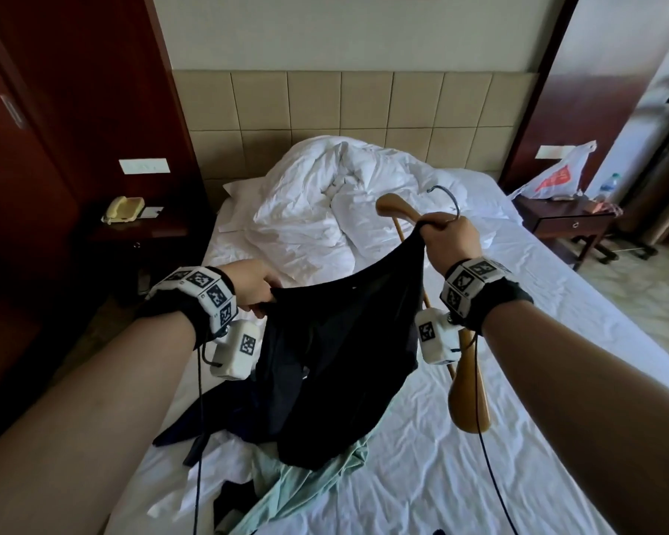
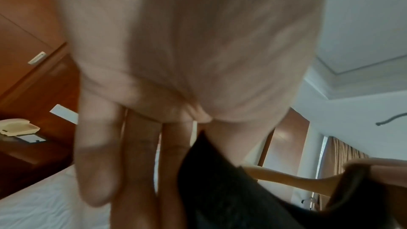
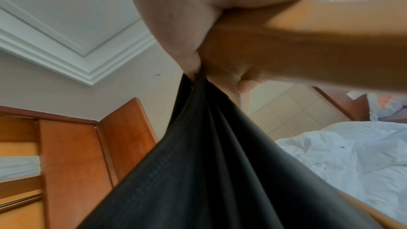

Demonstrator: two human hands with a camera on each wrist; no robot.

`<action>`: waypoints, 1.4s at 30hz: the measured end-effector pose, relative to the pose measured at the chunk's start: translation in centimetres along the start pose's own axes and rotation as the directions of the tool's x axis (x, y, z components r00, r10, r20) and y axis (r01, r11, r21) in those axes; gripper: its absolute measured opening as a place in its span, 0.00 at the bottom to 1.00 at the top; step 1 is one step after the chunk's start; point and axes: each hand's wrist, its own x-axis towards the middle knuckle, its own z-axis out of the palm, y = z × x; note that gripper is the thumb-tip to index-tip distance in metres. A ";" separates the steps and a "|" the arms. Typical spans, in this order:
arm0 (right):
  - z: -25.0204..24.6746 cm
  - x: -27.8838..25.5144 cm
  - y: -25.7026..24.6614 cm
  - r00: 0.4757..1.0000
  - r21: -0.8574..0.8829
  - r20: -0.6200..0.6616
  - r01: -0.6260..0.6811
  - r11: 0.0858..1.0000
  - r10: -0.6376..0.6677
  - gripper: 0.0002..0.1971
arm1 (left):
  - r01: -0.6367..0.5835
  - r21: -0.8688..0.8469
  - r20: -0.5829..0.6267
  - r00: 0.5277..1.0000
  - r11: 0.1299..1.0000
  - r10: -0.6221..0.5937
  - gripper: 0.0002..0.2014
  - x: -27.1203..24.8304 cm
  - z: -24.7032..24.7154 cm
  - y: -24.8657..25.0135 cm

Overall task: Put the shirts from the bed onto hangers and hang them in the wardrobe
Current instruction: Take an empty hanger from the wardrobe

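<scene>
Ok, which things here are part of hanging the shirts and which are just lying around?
Part of the job:
- black shirt, held up by left hand and right hand
- wooden hanger, gripped by the right hand
- green shirt on the bed

Just lying about:
- duvet
- phone
- plastic bag
- water bottle

Left hand (image 1: 250, 281): bare, forearm unsleeved.
Right hand (image 1: 450, 237): bare, forearm unsleeved.
Left wristband (image 1: 199, 299): black strap carrying a white segmented ring, each facet printed with a black-and-white square marker.
Right wristband (image 1: 476, 289): same black strap and white marker-faced ring.
Left camera box (image 1: 236, 351): white rounded block below the left wristband, one square marker on its face.
Right camera box (image 1: 437, 337): white block below the right wristband, also marker-faced.
Cables (image 1: 199, 418): thin, black, hanging down from each box.
</scene>
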 end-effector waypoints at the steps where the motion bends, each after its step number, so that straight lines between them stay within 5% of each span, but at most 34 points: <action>1: -0.4 0.2 -0.3 1.000 0.026 0.013 0.022 0.999 -0.022 0.10 | 0.000 0.030 0.001 1.000 1.000 0.000 0.05 -0.3 -0.1 0.8; 5: -2.5 0.9 -1.8 0.992 0.091 0.057 0.109 0.990 -0.115 0.12 | 0.017 0.010 0.044 0.999 1.000 -0.017 0.08 -1.4 -0.9 3.6; 7: -3.5 1.5 -2.4 0.985 0.123 0.078 0.144 0.982 -0.154 0.13 | -0.087 -0.033 -0.102 0.991 0.996 0.083 0.12 -1.8 -1.3 5.9; 10: -4.5 1.6 -3.4 0.955 0.217 0.131 0.236 0.947 -0.268 0.14 | -0.318 -0.301 -0.374 0.907 0.899 0.195 0.20 -2.4 -1.1 11.5; 18: -6.4 2.1 -5.2 0.910 0.479 0.122 0.295 0.826 -0.396 0.12 | -0.502 -0.487 -0.503 0.830 0.715 0.240 0.18 -1.7 -0.7 21.0; 23: -6.7 3.0 -3.2 0.919 0.502 0.137 0.258 0.825 -0.371 0.06 | -0.460 -0.378 -0.446 0.851 0.804 0.278 0.15 -0.2 -1.4 21.1; 26: -6.3 2.8 -1.2 0.937 0.511 0.168 0.183 0.840 -0.307 0.07 | -0.412 -0.368 -0.492 0.847 0.834 0.202 0.05 0.5 -1.7 20.8; 30: -4.7 2.6 1.3 0.940 0.504 0.235 0.098 0.858 -0.246 0.05 | -0.408 -0.376 -0.564 0.813 0.832 0.144 0.05 1.8 -2.4 19.9; 35: -1.3 2.1 3.0 0.936 0.401 0.301 0.048 0.915 -0.181 0.07 | -0.478 -0.352 -0.630 0.757 0.805 0.174 0.07 2.0 -2.8 18.7; 42: 2.4 0.5 4.7 0.914 0.266 0.388 0.013 0.964 -0.119 0.05 | -0.562 -0.471 -0.727 0.684 0.680 0.062 0.10 0.8 -4.3 16.0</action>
